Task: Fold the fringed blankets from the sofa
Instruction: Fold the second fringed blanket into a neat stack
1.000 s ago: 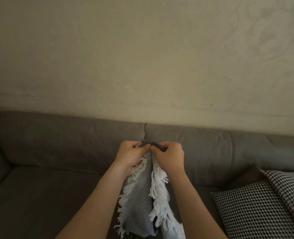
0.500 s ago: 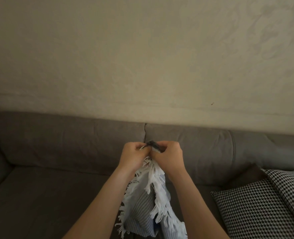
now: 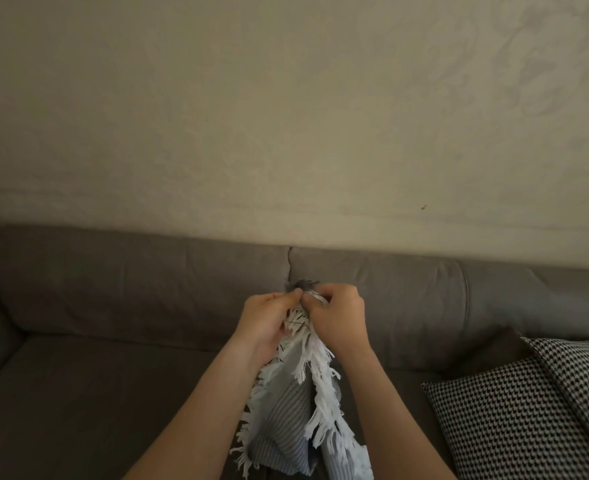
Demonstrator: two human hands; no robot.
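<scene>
A: Two hands on one spot, so why that close together?

B: Both pinch the top of the fringed blanket [image 3: 286,427]. The left hand [image 3: 269,320] and right hand [image 3: 338,317] have their fingers curled, thumb tips almost touching, and a dark tuft of cloth pokes out above them. I'd judge they are matching two corners so the edges line up for a fold.

A: And the rest of it?

B: It hangs between the forearms in front of the grey sofa [image 3: 113,289], white fringe outward, its lower end out of view. Held high, it drapes straight under its own weight.

A: What has changed from a second ago?

B: Little. The hands have barely shifted. The dark edge that spanned both hands is now bunched into that tuft, and the right-side fringe has swung wider. The houndstooth cushion [image 3: 528,410] lies as it did.
</scene>
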